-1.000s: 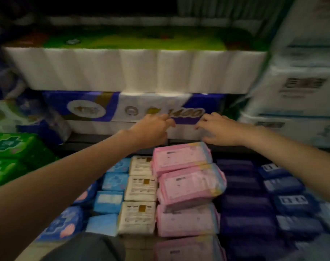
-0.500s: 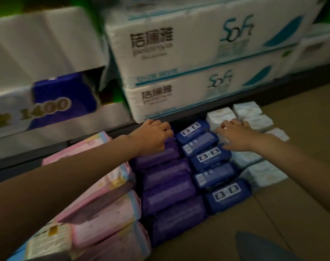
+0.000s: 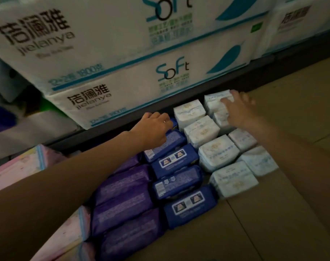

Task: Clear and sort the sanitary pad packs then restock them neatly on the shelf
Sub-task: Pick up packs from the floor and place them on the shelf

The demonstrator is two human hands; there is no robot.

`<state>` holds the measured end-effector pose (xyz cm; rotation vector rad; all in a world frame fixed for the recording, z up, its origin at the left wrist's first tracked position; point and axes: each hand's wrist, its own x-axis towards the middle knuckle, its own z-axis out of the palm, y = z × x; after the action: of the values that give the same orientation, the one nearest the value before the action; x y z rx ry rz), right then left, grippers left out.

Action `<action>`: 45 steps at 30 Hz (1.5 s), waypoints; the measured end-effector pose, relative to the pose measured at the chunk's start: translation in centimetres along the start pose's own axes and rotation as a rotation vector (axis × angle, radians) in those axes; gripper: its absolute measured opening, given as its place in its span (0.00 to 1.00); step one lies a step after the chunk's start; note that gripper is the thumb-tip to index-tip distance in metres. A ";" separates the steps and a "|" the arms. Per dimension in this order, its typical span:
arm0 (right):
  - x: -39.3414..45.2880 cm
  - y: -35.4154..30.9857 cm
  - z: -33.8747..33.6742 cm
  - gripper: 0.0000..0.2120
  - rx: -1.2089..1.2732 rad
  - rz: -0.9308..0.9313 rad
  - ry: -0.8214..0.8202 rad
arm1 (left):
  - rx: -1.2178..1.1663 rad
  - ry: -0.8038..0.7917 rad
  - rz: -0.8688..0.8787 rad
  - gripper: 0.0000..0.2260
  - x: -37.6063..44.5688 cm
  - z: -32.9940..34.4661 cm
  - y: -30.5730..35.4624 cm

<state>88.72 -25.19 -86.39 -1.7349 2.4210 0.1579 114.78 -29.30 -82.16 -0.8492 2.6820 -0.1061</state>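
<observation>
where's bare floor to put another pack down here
Bare floor lies right of the white packs and in front of the blue packs. It is crowded from the pink packs across to the white ones, tight against the shelf base.

Glossy plastic-wrapped blue packs (image 3: 176, 160)

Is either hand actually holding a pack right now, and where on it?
No clear grip. The left hand rests curled on the far blue packs; the blurred right hand lies on the far white packs' top.
</observation>
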 end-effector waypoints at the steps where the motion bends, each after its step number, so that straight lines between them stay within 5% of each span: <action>1: 1.1 0.3 0.0 0.24 0.069 0.019 0.025 | -0.007 0.008 -0.016 0.19 0.8 -0.1 0.1; 5: 2.8 0.0 1.5 0.19 0.299 0.039 -0.058 | -0.033 -0.002 -0.084 0.19 3.0 -0.7 0.8; 15: 1.9 0.7 -1.9 0.28 0.137 0.148 -0.241 | -0.075 0.106 -0.052 0.20 3.4 -3.4 -0.8; 23: -2.2 -0.4 -3.8 0.32 0.293 0.177 -0.242 | -0.101 -0.157 -0.043 0.18 0.7 -2.2 -1.5; 32: 3.5 1.4 0.1 0.32 0.600 0.219 -0.082 | -0.197 -0.115 0.009 0.23 7.6 0.1 2.9; 36: 5.7 0.0 2.6 0.36 0.524 0.170 -0.118 | -0.252 -0.154 -0.046 0.22 8.6 1.1 3.4; 41: 5.6 -0.8 4.6 0.33 0.356 0.201 0.076 | -0.317 -0.168 -0.123 0.24 9.1 2.3 3.8; 45: 5.3 0.4 4.4 0.31 0.457 0.208 0.125 | -0.275 -0.129 -0.168 0.24 9.5 2.4 4.8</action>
<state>86.94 -29.18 -91.71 -1.3275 2.4637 -0.4572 105.61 -30.69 -87.87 -1.1214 2.5362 0.2755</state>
